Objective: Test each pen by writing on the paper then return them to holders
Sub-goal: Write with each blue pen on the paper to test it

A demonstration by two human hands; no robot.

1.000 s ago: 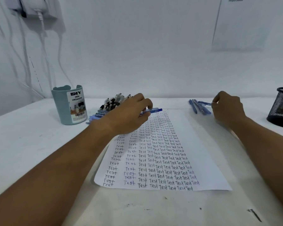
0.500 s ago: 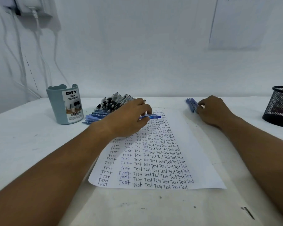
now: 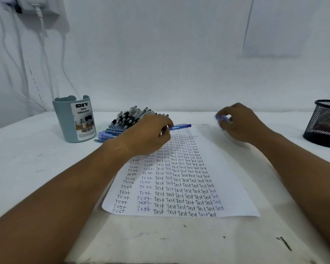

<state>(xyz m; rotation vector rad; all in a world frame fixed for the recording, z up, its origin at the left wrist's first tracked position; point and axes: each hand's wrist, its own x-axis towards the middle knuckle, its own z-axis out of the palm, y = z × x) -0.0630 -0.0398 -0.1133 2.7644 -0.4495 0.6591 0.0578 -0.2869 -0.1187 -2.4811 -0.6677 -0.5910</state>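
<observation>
- The left hand, at centre frame, holds a blue pen in its grip, fingers curled round the barrel; the pen lies nearly flat across the top edge of the paper.
- The right hand, at upper right of centre, has its grip clenched on a bunch of blue pens; they are blurred, so their number cannot be told.
- A pile of black and blue pens lies on the bench just behind the left hand, beside the grey desk organizer at left of frame.
- The black mesh holder stands at the right edge, well apart from the right hand.
- The paper is packed with rows of "Test", leaving only a blank strip along its right side.
- Risk: the right hand's bunch may splay or drop a pen on the way to a holder, since several smooth barrels sit in one grip.
- Risk: the left forearm rests over the paper, so it could drag the sheet or smear fresh ink.
- Risk: tested and untested pens could get mixed up, as the loose pile sits so close to the left hand.
</observation>
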